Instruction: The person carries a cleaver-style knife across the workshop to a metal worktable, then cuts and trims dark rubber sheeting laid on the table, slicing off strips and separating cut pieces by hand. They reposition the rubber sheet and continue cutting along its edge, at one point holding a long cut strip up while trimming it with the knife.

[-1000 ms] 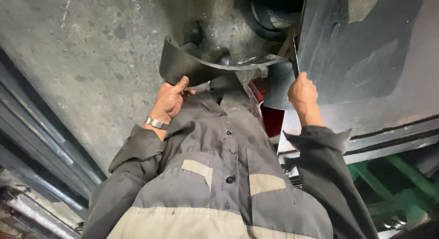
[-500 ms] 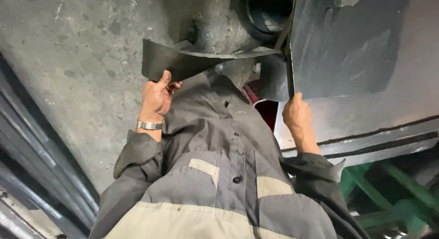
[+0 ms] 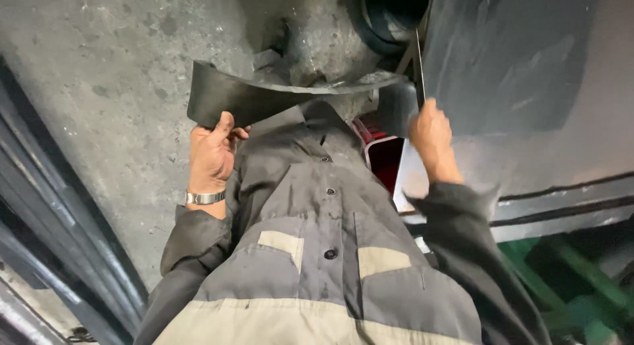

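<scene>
Concrete floor [image 3: 99, 68] | hands: left [image 3: 211, 153] still gripping rubber strip [image 3: 264, 97] | right [image 3: 429, 130] raised

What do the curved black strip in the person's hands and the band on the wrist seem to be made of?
The curved black strip looks like rubber or soft plastic: matte, thin, bending in a sagging arc between the left hand and the right hand. The wristband looks like metal: silvery, shiny, seemingly segmented.

Stained grey concrete floor [image 3: 99, 68] fills the upper left. Dark metal rails [image 3: 59, 239] run diagonally along the left edge. A black tyre [image 3: 386, 18] sits at the top, a red container [image 3: 383, 157] below it, green metal framing [image 3: 581, 279] lower right.
</scene>
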